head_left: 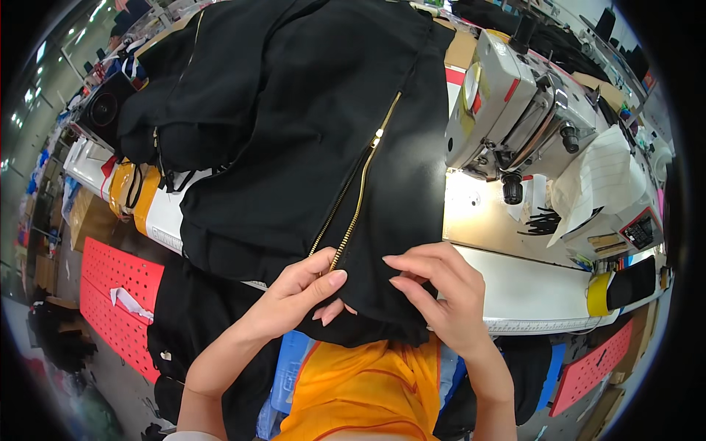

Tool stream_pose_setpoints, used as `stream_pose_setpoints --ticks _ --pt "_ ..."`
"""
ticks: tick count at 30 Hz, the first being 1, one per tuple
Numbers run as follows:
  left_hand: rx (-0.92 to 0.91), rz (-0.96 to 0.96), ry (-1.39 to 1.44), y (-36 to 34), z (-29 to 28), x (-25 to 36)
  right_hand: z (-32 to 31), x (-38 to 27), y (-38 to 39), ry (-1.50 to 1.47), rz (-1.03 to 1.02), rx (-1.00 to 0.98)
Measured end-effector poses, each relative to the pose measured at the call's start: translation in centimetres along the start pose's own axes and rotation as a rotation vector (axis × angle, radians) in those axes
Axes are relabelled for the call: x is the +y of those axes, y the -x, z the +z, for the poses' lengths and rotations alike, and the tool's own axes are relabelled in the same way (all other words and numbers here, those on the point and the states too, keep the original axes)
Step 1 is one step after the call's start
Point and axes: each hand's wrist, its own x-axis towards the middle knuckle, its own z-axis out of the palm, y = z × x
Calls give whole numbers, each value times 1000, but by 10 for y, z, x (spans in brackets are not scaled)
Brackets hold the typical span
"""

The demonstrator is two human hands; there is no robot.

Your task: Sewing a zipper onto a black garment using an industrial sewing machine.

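A black garment [294,125] lies over the white sewing table, with a gold-toothed zipper [360,191] running diagonally down it. The zipper's slider [377,136] sits high on it, and its two tapes are parted below. My left hand [309,298] grips the lower end of the zipper and the fabric there, thumb on top and some fingers under the cloth. My right hand [441,290] is just to the right of it over the fabric, fingers curved, thumb and index tips apart.
An industrial sewing machine [493,103] stands at the right, beside crumpled white paper [596,176]. More black cloth [191,73] lies at the upper left near a black speaker [107,110]. Red perforated boards [121,279] flank the table. Orange fabric [360,397] covers my lap.
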Motion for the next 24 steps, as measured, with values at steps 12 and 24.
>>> stream_pose_setpoints --ticks 12,24 --pt "60 43 -169 -2 7 1 1 6 -26 441 -370 38" --pt "286 848 -1409 -30 68 -30 -38 2 49 -1049 850 -295"
